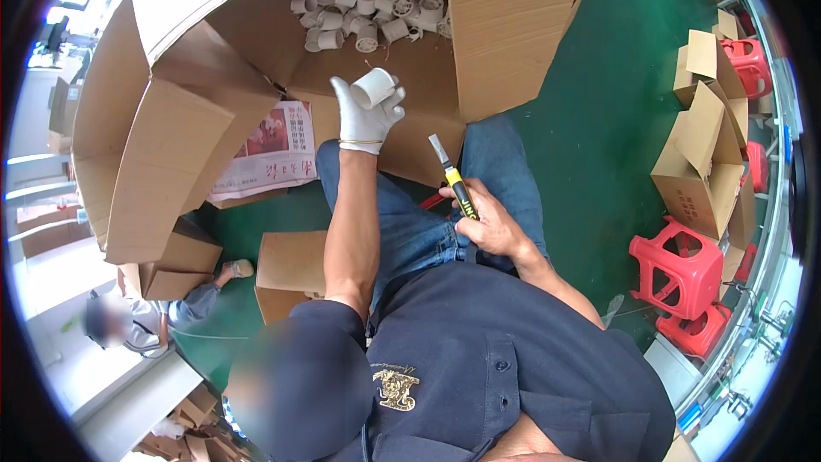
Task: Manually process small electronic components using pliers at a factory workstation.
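Note:
My left hand point(366, 126), in a white glove, is raised over the near side of a big cardboard box. It holds a white plastic cup-shaped part point(373, 88), tilted, between thumb and fingers. Thin reddish strands show just above this part. Lower and to the right, my bare right hand point(490, 221) is wrapped round a craft knife point(460, 192) with a black and yellow handle. Its short flat metal blade points up and left, apart from the white part. Many similar white plastic parts point(368, 4) lie heaped at the box's far end.
The open cardboard box point(368, 77) has flaps spread left and right. A printed newspaper point(272, 151) hangs by its left side. A smaller carton point(291, 261) stands near my left elbow. Red stools point(677, 265) and cartons point(703, 180) line the right. Another person point(128, 321) sits at lower left.

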A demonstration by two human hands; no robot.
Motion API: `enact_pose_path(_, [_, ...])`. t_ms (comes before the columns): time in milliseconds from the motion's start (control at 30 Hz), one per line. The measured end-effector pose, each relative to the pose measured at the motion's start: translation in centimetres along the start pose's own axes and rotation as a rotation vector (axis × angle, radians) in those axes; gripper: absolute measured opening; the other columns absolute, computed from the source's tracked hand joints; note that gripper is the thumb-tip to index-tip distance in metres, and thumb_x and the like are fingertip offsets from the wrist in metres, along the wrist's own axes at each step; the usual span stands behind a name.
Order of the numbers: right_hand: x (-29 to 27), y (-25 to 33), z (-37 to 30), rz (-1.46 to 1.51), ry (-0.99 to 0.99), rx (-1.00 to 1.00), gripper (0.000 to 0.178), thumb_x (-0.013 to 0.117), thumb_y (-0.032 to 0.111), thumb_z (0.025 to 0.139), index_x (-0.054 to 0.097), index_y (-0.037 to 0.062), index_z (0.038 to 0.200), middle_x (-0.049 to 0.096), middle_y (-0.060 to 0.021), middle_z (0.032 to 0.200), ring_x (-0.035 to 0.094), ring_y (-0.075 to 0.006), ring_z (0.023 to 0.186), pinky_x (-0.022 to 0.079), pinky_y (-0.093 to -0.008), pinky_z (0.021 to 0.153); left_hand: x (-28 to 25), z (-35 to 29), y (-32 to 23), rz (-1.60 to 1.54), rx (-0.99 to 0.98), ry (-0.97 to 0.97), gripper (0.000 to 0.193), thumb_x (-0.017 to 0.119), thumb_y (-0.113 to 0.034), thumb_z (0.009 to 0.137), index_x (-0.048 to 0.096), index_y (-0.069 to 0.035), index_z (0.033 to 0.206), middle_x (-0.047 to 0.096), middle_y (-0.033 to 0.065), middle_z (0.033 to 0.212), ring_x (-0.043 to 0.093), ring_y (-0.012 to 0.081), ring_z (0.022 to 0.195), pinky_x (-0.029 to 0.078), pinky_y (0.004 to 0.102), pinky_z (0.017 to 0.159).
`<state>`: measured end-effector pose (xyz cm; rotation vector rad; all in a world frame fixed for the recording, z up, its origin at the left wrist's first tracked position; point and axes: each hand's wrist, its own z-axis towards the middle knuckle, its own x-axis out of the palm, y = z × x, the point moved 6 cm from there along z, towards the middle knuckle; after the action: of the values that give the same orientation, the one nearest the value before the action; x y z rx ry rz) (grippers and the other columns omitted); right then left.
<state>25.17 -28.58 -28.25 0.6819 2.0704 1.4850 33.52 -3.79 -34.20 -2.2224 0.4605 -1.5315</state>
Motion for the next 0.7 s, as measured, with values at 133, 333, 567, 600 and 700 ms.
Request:
enact_pose_path(133, [0.5, 0.1, -0.1, -0.012, 0.024, -0.014, 0.056, 0.054, 0.010, 0.072, 0.055, -0.0025, 0.126, 0.049, -0.0192, 0.124, 0.050, -0.0355, 0.118, 0.038, -0.0392, 0.105, 0.6, -2.3, -1.1, -0.190, 0.025, -0.005, 0.071, 0.028, -0.065, 0.097, 0.059, -0.004, 0.115, 0.060, 0.0192, 0.118, 0.059, 0.0343, 0.101, 0.051, 0.0378, 0.067])
enact_pose_path(333, [0.7, 0.4, -0.2, -0.043, 0.038, -0.051, 0.056, 0.054, 0.009, 0.072, 0.055, -0.0019, 0.127, 0.050, -0.0185, 0.122, 0.050, -0.0342, 0.118, 0.038, -0.0378, 0.104, -0.3, -3.4, -0.9, -0.340, 0.033, -0.192, 0.024, 0.062, -0.022, 0.092, 0.055, -0.001, 0.100, 0.057, 0.0186, 0.101, 0.057, 0.0393, 0.099, 0.055, 0.0391, 0.071])
enact_pose_path(567, [1.3, 1.8, -0.2, -0.148, 0.142, -0.129, 0.058, 0.054, 0.008, 0.070, 0.055, -0.0012, 0.128, 0.049, -0.0163, 0.123, 0.050, -0.0322, 0.119, 0.039, -0.0364, 0.104, -3.0, -4.5, -0.7, -0.531, 0.112, -0.314, 0.041, 0.039, -0.030, 0.100, 0.049, 0.007, 0.115, 0.052, 0.0264, 0.113, 0.052, 0.0418, 0.106, 0.053, 0.0478, 0.082])
enact_pose_path(600, [1.4, 1.8, -0.3, -0.147, 0.145, -0.125, 0.058, 0.054, 0.008, 0.070, 0.055, -0.0012, 0.128, 0.049, -0.0163, 0.123, 0.050, -0.0322, 0.119, 0.039, -0.0364, 0.104, -3.0, -4.9, -0.5, -0.533, 0.113, -0.319, 0.041, 0.039, -0.030, 0.100, 0.049, 0.007, 0.115, 0.052, 0.0264, 0.113, 0.052, 0.0418, 0.106, 0.053, 0.0478, 0.082])
enact_pose_path(700, [1.9, 1.9, -0.2, -0.176, 0.181, -0.120, 0.059, 0.053, 0.009, 0.070, 0.056, -0.0010, 0.128, 0.048, -0.0163, 0.126, 0.049, -0.0325, 0.122, 0.038, -0.0361, 0.106, -3.0, -6.1, -1.3, -0.440, 0.211, -0.364, 0.040, 0.038, -0.028, 0.101, 0.049, 0.008, 0.114, 0.052, 0.0277, 0.114, 0.051, 0.0421, 0.110, 0.052, 0.0515, 0.088])
